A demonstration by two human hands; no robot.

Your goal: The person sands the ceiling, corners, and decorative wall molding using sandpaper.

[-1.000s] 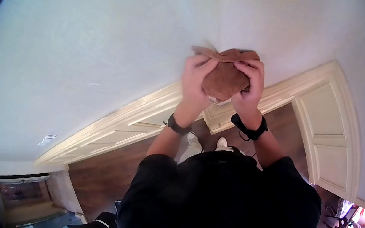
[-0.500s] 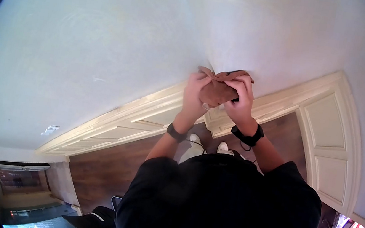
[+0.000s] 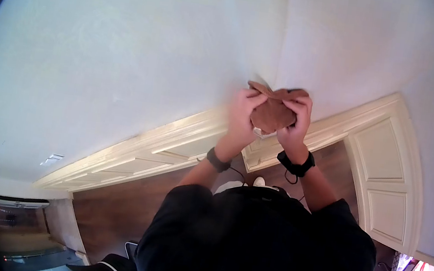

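Note:
Both hands grip a brown cloth [image 3: 273, 114], folded or bunched, with its upper edge spread out to both sides. My left hand [image 3: 243, 116] is closed on the cloth's left side, thumb and fingers on the fabric. On the other side my right hand [image 3: 297, 123] is curled around it, fingertips over the upper right edge. The cloth is up in front of the wall corner [image 3: 281, 45], above the cream moulding; whether it touches the wall I cannot tell. A small pale piece, too unclear to name, shows under the cloth's lower edge. Each wrist wears a black band.
Cream panelled wainscot [image 3: 183, 145] runs along the left wall, and a matching panel [image 3: 382, 152] stands at right. Below is a dark wood floor [image 3: 112, 226]. A wall switch plate [image 3: 52, 159] is at far left. A black chair-like object [image 3: 106, 269] stands behind me at lower left.
Both hands and the cloth sit a little farther right in view, and the wall corner has also shifted right. My grip on the cloth stays about the same.

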